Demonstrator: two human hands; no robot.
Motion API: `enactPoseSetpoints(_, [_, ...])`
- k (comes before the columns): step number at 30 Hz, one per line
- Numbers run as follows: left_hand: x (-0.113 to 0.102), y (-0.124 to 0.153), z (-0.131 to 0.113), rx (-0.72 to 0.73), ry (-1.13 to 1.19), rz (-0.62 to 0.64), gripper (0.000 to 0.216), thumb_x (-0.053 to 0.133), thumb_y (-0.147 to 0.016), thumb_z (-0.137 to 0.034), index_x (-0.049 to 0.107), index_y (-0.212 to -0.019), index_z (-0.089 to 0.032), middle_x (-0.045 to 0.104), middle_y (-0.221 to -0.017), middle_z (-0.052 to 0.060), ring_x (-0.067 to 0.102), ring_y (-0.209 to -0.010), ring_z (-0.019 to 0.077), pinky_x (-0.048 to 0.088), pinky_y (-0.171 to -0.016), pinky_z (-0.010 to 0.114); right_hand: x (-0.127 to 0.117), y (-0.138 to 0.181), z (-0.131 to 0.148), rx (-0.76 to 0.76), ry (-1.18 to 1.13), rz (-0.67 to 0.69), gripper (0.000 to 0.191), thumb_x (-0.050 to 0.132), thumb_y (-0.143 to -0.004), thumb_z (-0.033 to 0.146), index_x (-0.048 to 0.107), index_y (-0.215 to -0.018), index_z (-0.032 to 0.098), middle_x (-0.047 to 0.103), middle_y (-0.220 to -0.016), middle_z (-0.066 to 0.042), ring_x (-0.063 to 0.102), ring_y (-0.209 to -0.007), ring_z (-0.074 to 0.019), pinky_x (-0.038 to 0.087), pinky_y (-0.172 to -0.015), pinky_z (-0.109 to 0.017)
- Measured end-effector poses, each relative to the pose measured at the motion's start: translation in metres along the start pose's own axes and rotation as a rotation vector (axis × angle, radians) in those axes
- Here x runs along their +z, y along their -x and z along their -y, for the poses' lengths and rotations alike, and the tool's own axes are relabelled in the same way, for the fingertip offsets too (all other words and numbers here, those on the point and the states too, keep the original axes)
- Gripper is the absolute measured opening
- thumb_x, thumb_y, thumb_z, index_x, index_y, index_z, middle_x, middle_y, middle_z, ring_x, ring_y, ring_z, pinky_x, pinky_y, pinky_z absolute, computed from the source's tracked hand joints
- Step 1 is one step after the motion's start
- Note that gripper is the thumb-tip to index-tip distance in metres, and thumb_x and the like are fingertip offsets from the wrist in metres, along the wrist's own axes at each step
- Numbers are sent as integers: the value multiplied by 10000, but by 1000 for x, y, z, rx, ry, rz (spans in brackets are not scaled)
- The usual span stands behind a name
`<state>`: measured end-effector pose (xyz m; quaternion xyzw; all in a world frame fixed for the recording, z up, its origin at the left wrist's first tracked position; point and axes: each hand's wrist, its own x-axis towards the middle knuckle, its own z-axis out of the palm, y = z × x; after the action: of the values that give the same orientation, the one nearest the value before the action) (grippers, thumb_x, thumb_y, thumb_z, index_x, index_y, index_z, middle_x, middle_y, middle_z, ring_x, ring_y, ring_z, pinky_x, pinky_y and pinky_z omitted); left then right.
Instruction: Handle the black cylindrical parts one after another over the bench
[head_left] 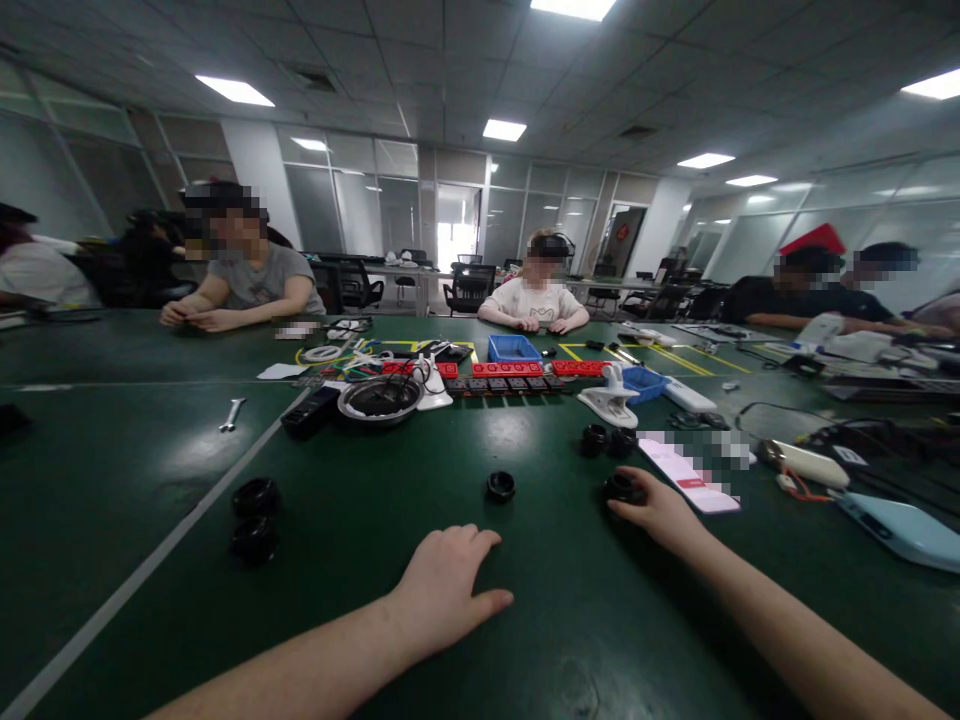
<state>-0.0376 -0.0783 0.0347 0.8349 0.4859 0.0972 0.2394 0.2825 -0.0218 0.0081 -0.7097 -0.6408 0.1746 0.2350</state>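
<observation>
The right hand (656,510) is gripping a small black round rubber ring (622,488) on the dark green desk (540,640). The left hand (446,590) is lying flat, fingers spread and holding nothing. Another black ring (500,486) is sitting between them, just beyond.

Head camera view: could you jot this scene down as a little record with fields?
Surface: green table
Left hand: flat on the table, holding nothing
Right hand: fingers on a black ring-shaped part
Between the hands: another black part, untouched
Far left: two stacked black parts, wrench
Behind: metal bowl, red power strips

Small black round part (622,487) on the green table, seemingly upright.
</observation>
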Motion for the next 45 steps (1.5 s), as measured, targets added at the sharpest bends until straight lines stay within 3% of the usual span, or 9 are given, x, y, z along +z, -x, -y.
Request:
enactPoseSetpoints(7, [3, 1, 3, 35, -41, -24, 482, 586, -778, -436, 513, -1205, -224, 577, -1081, 79, 535, -975, 262, 419, -834, 380, 4, -27, -6, 17, 12, -94, 431, 618, -678, 395, 575, -1021, 139, 645, -989, -105, 595, -944, -258, 445, -789, -307])
enactPoseSetpoints(15, [3, -3, 5, 28, -15, -14, 493, 594, -770, -443, 509, -1208, -234, 584, -1091, 71, 543, -975, 265, 430, -827, 390, 4, -25, -9, 42, 46, -117, 437, 606, -703, 421, 583, -1034, 137, 662, -908, -92, 622, -848, -234, 470, -699, -289])
enactPoseSetpoints(20, [4, -3, 7, 38, -30, -11, 490, 587, -775, -445, 506, -1209, -231, 579, -1092, 71, 539, -977, 262, 430, -831, 397, -6, -24, -16, 115, 109, -152, 339, 599, -706, 396, 633, -922, 138, 669, -811, -91, 632, -754, -254, 462, -607, -303])
enactPoseSetpoints(27, [6, -4, 7, 49, -78, -3, 493, 571, -782, -461, 496, -1212, -233, 574, -1083, 58, 538, -970, 246, 435, -834, 375, -21, -18, -18, 182, 197, -245, 410, 581, -708, 424, 615, -965, 106, 650, -721, -88, 626, -697, -260, 449, -578, -311])
enactPoseSetpoints(31, [5, -3, 7, 49, -81, -4, 497, 570, -785, -457, 493, -1217, -224, 578, -1076, 63, 542, -960, 244, 443, -827, 375, -29, -4, 5, 113, 238, -305, 497, 476, -776, 473, 526, -1089, 90, 625, -836, -120, 600, -764, -276, 449, -625, -349])
enactPoseSetpoints(34, [6, -3, 7, 66, -82, -13, 491, 567, -789, -460, 494, -1215, -227, 580, -1074, 63, 543, -957, 243, 446, -823, 378, -21, 9, 39, -68, 247, -241, 366, 450, -808, 447, 566, -1004, 160, 590, -1012, -106, 564, -904, -248, 433, -745, -316])
enactPoseSetpoints(38, [8, -5, 9, 74, -115, -38, 467, 570, -784, -466, 509, -1194, -251, 588, -1033, 59, 556, -914, 244, 457, -788, 379, 21, 18, 90, -282, 257, 25, 422, 540, -774, 463, 544, -1096, 190, 610, -987, -69, 586, -862, -219, 444, -720, -279])
enactPoseSetpoints(42, [10, -4, 9, 86, -159, -55, 449, 570, -784, -458, 527, -1173, -238, 590, -1012, 68, 558, -899, 252, 456, -782, 383, 68, 6, 130, -312, 293, 76, 640, 541, -754, 544, 439, -1231, 129, 551, -1094, -147, 551, -957, -284, 427, -782, -351])
enactPoseSetpoints(45, [9, -3, 8, 91, -157, -49, 456, 574, -783, -450, 519, -1183, -236, 588, -1027, 69, 555, -911, 251, 455, -791, 375, 81, -1, 145, -362, 305, 130, 477, 500, -801, 506, 535, -1123, 156, 563, -1017, -125, 564, -901, -270, 437, -751, -350])
